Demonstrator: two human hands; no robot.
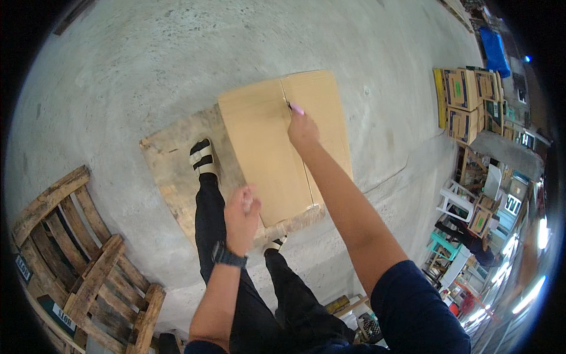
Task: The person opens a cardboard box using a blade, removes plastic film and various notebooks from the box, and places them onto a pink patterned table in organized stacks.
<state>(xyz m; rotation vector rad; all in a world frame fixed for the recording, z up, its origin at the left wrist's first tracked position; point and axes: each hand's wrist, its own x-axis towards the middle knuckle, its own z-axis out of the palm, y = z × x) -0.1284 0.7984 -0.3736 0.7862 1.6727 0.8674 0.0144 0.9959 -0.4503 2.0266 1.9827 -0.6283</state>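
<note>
A large brown cardboard box (pixel 262 141) lies before me, its long seam running from the far edge to the near one. My right hand (pixel 303 131) grips a pink-handled box cutter (pixel 297 108). The cutter's dark front end is at the seam, near the far end of the box. By the near left edge of the box hovers my left hand (pixel 242 215), its fingers curled in and slightly blurred. Nothing shows in it. A dark watch (pixel 229 256) is on my left wrist.
Under the box is a worn wooden board (pixel 177 171), with my left foot (pixel 203 158) on it. Wooden pallets (pixel 88 259) stand at the lower left. Stacked cartons (pixel 461 97) are at the far right, and a white plastic chair (pixel 455 200) is nearer. A person (pixel 480 251) is in the background right.
</note>
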